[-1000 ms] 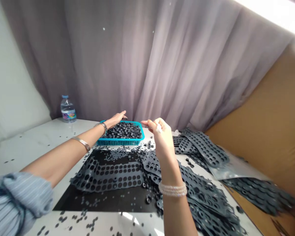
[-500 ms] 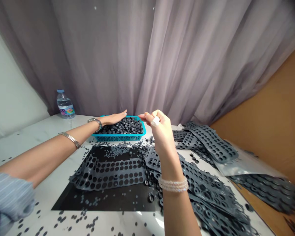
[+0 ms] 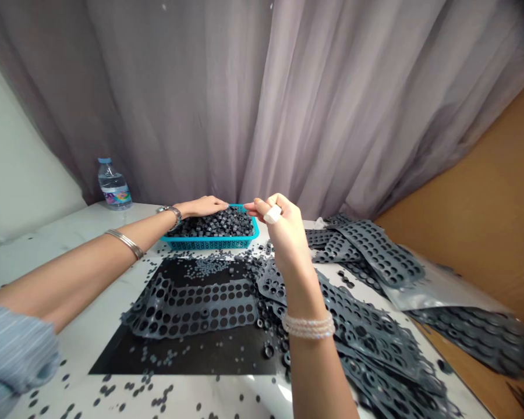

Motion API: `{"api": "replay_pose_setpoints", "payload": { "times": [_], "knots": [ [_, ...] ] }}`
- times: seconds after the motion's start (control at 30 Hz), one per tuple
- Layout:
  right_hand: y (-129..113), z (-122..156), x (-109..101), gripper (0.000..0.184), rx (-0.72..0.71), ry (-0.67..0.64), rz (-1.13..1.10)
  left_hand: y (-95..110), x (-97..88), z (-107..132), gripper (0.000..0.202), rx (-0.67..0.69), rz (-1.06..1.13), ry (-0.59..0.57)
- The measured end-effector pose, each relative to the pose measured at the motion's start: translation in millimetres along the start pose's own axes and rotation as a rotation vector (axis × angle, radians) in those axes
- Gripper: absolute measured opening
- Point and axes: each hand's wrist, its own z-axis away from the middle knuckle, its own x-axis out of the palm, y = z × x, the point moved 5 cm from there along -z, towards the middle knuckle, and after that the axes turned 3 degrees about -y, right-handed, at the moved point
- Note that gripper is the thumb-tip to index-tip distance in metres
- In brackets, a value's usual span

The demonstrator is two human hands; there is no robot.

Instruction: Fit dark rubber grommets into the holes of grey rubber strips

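Stretched over the left part of a turquoise basket (image 3: pixel 209 245), my left hand (image 3: pixel 203 205) lies palm down with its fingers extended, at the top of a heap of small dark rubber pieces (image 3: pixel 227 223). The heap hides the underside of the fingers. Beside the basket's right rim is my right hand (image 3: pixel 290 230), raised with its fingers curled in against the thumb. White tape (image 3: pixel 273 213) wraps one of its digits. Whatever may be between those fingertips is too small or hidden to make out. A punched rubber sheet (image 3: pixel 201 311) lies on a black mat (image 3: pixel 187 358) below both hands.
More holed rubber sheets (image 3: pixel 375 331) pile up to the right, with others (image 3: pixel 371 250) and a clear plastic bag (image 3: pixel 441 285) behind. Small dark discs (image 3: pixel 161 398) are scattered over the white table (image 3: pixel 78 372). A water bottle (image 3: pixel 113 186) stands at the back left.
My left hand's fingers have tipped down toward the pieces in the basket. The right hand keeps nearly the same place and curled shape.
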Motion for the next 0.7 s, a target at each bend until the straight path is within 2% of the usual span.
{"api": "replay_pose_setpoints", "payload": {
  "times": [0.07, 0.2, 0.3, 0.47, 0.7],
  "knots": [
    [0, 0, 0, 0.032, -0.002, -0.006, -0.004, 2, 2.9, -5, 0.04, 0.062, -0.095, -0.046],
    [2, -1, -1, 0.032, 0.003, -0.006, -0.003, 1, 5.5, -12, 0.065, 0.16, -0.178, -0.043],
    [2, -1, -1, 0.031, -0.002, -0.007, -0.003, -3, 7.5, -13, 0.072, 0.196, -0.186, -0.05],
    [2, -1, -1, 0.03, -0.005, -0.006, 0.002, -7, 7.9, -12, 0.065, 0.206, -0.162, -0.049],
    [3, -1, -1, 0.031, 0.001, 0.002, 0.02, -5, -0.9, -11, 0.05, 0.13, -0.157, 0.085]
  ]
}}
